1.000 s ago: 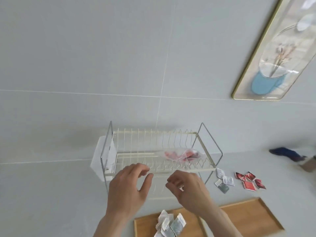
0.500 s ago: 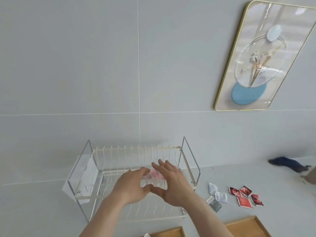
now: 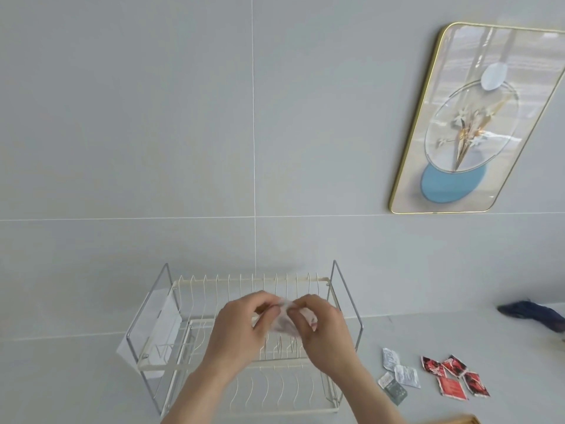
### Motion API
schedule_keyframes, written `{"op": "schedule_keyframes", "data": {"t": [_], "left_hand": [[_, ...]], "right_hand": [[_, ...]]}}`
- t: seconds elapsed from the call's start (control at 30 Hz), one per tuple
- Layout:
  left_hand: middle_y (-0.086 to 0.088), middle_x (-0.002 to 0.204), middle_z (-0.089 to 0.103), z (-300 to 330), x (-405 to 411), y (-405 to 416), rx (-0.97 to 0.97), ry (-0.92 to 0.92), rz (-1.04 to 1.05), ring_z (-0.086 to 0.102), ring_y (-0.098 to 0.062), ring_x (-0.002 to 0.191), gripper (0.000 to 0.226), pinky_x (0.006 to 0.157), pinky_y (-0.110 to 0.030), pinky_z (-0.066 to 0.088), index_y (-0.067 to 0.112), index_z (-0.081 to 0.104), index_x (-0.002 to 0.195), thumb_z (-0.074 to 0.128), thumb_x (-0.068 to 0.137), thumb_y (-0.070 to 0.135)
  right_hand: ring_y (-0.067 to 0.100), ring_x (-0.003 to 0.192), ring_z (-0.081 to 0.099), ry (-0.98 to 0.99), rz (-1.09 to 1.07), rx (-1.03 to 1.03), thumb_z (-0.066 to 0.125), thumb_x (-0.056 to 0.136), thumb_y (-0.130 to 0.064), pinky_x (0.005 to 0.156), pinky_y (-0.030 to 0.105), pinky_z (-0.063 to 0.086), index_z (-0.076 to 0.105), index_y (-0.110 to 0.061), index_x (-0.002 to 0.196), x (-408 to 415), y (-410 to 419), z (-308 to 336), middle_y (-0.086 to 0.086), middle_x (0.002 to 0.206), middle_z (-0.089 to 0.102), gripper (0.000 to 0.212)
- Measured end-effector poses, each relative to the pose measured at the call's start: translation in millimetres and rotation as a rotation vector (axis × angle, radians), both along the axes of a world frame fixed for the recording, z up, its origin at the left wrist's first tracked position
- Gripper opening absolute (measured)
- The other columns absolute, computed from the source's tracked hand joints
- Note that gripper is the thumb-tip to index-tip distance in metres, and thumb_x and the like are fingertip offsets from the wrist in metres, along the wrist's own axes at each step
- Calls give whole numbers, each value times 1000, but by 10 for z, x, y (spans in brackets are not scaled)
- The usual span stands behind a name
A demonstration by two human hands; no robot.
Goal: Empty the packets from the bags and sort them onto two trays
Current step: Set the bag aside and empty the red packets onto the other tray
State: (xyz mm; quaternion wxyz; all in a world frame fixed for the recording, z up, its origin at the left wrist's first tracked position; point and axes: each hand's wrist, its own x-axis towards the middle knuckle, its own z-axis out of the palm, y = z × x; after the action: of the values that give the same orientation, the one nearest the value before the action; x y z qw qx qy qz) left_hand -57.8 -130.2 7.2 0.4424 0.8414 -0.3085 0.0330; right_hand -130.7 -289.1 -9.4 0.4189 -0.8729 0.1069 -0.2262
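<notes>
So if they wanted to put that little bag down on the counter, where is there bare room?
Left of the dish rack, and between the red packets and the dark cloth. It is crowded beside the rack's right end, where white packets lie.

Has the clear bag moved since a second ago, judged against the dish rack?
Yes. The bag lay on the dish rack's upper tier; now the left hand and right hand hold it lifted above that tier.
</notes>
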Motion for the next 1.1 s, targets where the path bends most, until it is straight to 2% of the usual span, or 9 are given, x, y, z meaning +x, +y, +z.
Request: {"op": "schedule_keyframes", "data": {"t": [0.1,0.2,0.37,0.47,0.57,0.63,0.7,0.83,1.1], "left_hand": [[24,93,76,311,-70,8,-151,-27,5,70,5,93,9,82,-13,51,31,75,99,68,94,29],[17,89,78,606,-190,62,-228,31,-54,74,-2,87,11,77,-17,54,26,77,96,68,92,30],[4,81,78,791,-438,35,-188,192,-167,73,-9,73,8,63,-25,54,27,78,95,70,92,28],[-4,80,77,640,-537,-53,-178,382,-198,69,-10,64,8,55,-27,52,22,78,88,74,89,29],[-8,77,77,321,-671,-169,-75,511,-197,67,-12,61,10,57,-29,56,19,78,82,77,87,27],[-6,77,78,66,-799,-258,-27,562,-183,69,-17,64,8,65,-35,57,19,79,80,78,85,25],[-7,77,77,-179,-945,-348,-5,602,-137,69,-17,66,6,71,-39,58,21,79,77,79,83,24],[-1,69,76,-532,-1255,-547,50,613,-86,74,-15,67,11,72,-39,61,25,77,74,78,82,32],[23,76,77,-785,-1753,-885,233,498,-147,71,3,73,9,74,-22,58,39,77,85,69,85,34]], "right_hand": [[6,87,67,-117,-36,193,64,93,-15,73,12,47,69,-21,83,-117,-4,386,-8,84,74,13],[7,81,69,-175,-10,325,64,96,-18,70,14,48,70,-18,82,-321,-34,704,-1,80,76,15],[22,67,55,-167,-28,437,66,94,-27,68,34,44,71,-17,78,-667,-103,793,8,74,75,20],[32,67,61,-79,-95,451,68,93,-26,71,40,48,71,-16,79,-834,-190,544,9,72,75,18],[10,72,71,-17,-247,497,73,89,-17,75,31,54,74,-17,83,-1058,-237,156,2,77,78,6],[0,75,71,8,-423,505,77,85,-17,77,29,56,73,-22,87,-1231,-229,-111,-4,82,78,7],[1,74,70,65,-515,528,79,83,-19,71,27,55,73,-26,85,-1398,-191,-337,-5,81,77,10],[20,65,75,208,-416,816,75,87,-12,62,39,63,74,-12,87,-1637,-118,-554,14,78,77,0],[29,74,79,254,-491,1077,77,86,-15,62,41,64,75,-4,90,-1878,-333,-768,15,85,80,11]]}}
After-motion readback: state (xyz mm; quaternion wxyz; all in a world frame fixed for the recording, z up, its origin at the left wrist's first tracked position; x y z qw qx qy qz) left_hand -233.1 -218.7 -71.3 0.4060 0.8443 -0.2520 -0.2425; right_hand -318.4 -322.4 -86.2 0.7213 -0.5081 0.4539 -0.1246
